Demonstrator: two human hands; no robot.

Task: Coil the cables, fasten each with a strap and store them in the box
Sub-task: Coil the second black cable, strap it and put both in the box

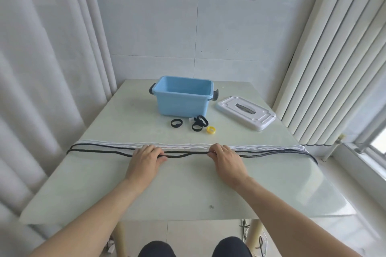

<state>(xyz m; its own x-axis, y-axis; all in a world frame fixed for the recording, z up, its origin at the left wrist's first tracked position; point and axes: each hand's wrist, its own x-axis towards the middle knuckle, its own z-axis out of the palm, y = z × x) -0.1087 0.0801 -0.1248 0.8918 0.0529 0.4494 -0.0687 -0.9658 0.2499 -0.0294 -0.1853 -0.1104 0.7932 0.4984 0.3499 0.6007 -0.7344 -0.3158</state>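
Black cables (183, 155) and white cables (183, 145) lie stretched side by side across the table, their ends hanging off both side edges. My left hand (146, 157) rests on the black cables left of centre, fingers curled over them. My right hand (224, 157) pinches a black cable right of centre. Behind the cables lie black looped straps (176, 123), a tangle of more black straps (199, 123) and a yellow strap roll (211, 129). The open light-blue box (183, 98) stands at the back of the table; its inside looks bare.
The box's white lid (245, 112) lies to the right of the box. The pale glass table (188, 190) is flanked by curtains on the left and vertical blinds on the right. More cables lie on the floor under the front right table leg.
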